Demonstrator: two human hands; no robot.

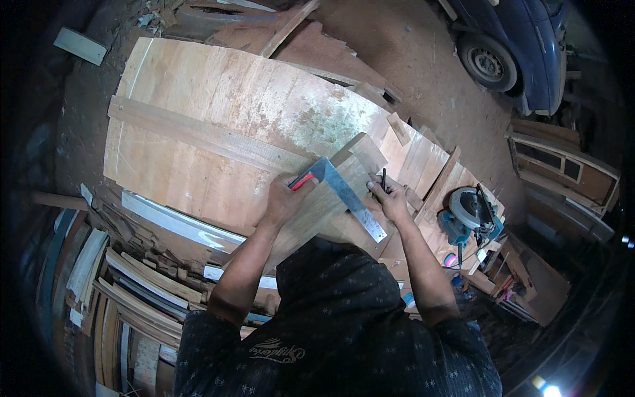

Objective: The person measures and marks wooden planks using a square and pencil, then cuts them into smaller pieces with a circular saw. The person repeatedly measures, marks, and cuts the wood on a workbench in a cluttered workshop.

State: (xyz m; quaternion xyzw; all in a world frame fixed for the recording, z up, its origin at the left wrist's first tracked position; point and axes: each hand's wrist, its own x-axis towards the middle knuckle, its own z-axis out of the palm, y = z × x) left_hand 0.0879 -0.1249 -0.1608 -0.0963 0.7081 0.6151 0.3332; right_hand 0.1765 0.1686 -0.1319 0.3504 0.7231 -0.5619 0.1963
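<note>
My left hand [284, 200] grips the red handle of a try square [347, 195]. The square's steel blade lies slantwise across a wide wooden board [307, 210], pointing toward my right side. In my right hand [391, 200], fingers pinched, is a dark pen [383, 177] held nearly upright just beyond the blade. Whether its tip touches the wood cannot be made out. The board rests at an angle over the near edge of a large plywood worktop [198, 159], and my body hides its near end.
A teal circular saw [468, 213] stands on the worktop to the right. One long flat strip [198, 135] lies across its left part. Stacked timber [149, 291] fills the lower left. A dark blue car [516, 56] is parked at the upper right, near a wooden frame [562, 165].
</note>
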